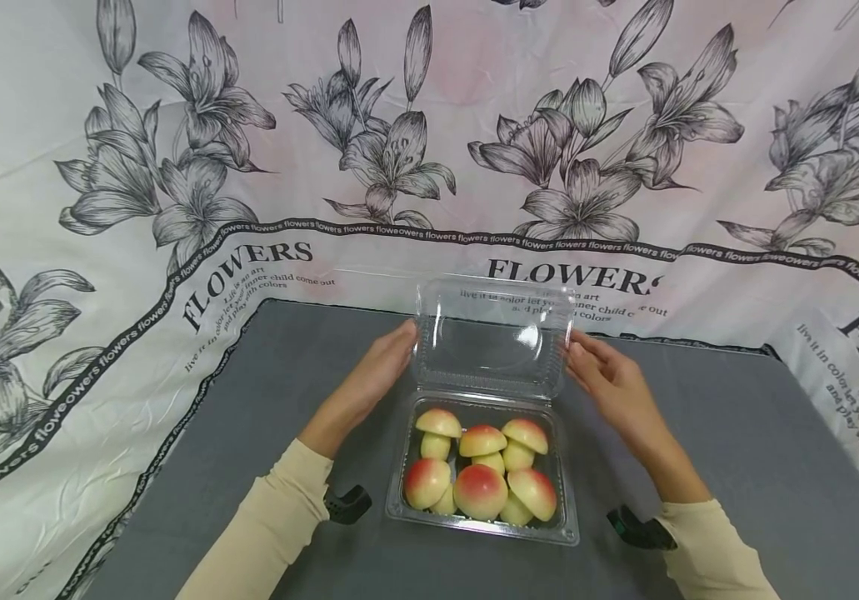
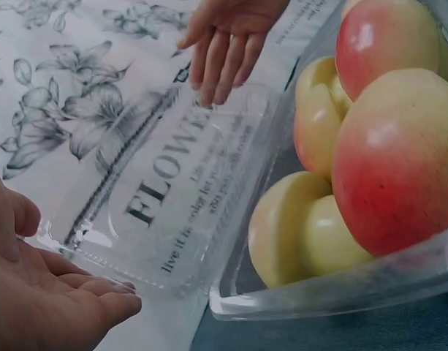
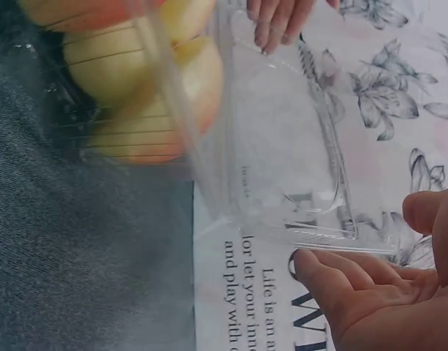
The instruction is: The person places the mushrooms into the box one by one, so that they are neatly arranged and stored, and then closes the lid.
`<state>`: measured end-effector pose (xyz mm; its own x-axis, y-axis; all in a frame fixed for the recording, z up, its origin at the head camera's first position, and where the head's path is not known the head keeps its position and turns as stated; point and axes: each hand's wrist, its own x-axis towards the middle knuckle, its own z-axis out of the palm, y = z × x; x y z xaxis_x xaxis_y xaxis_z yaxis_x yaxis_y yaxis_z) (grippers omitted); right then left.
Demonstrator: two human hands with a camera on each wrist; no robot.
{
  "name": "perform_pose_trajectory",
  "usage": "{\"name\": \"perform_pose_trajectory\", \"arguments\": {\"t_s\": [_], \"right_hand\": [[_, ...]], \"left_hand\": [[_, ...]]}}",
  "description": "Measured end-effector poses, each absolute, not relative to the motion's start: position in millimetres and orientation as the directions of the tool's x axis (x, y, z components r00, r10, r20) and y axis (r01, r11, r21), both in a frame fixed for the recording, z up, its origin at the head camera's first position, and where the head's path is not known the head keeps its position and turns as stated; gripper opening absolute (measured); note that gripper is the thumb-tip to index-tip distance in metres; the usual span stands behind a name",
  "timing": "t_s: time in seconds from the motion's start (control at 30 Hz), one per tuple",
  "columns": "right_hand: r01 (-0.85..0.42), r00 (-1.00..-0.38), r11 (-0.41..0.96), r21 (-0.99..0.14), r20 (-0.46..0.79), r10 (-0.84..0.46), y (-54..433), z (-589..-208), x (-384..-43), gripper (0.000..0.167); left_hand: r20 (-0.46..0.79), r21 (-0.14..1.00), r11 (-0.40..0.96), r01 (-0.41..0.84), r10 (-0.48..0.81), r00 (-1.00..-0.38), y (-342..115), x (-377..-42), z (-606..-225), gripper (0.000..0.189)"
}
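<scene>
A clear plastic clamshell box (image 1: 474,527) lies on the grey surface. Inside are several mushroom-shaped pieces (image 1: 480,492), pale yellow with red blush on their rounded caps. The hinged lid (image 1: 492,342) stands raised at the far side. At the lid's left edge is my left hand (image 1: 372,371), its fingertips right at the plastic. My right hand (image 1: 612,383) is at the opposite edge, fingertips beside the rim. Both wrist views show extended fingers and thumbs held apart: the left hand (image 2: 55,285) near a lid corner, the right hand (image 3: 377,292) under the lid's edge.
The box rests on a dark grey cloth (image 1: 287,358). Behind it hangs a white curtain (image 1: 444,183) printed with lilies and lettering, which meets the cloth just beyond the lid. Black wrist-worn devices (image 1: 348,504) sit beside both sleeves.
</scene>
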<state>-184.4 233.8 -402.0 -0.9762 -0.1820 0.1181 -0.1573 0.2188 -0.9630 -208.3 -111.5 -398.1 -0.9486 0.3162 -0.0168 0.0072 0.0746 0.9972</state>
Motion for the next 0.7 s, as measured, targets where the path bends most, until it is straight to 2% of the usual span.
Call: {"name": "perform_pose_trajectory", "arguments": {"t_s": [0.33,0.7], "right_hand": [[-0.22,-0.963,0.184,-0.958,0.184,-0.196,238,-388,-170,0.062],[-0.322,-0.943,0.264,-0.909,0.283,-0.176,235,-368,-141,0.048]], "left_hand": [[0.065,0.993,0.071,0.091,0.308,-0.949,-112,-194,-375,0.064],[0.153,0.983,0.052,0.178,0.316,-0.936,-116,-175,-354,0.063]]}}
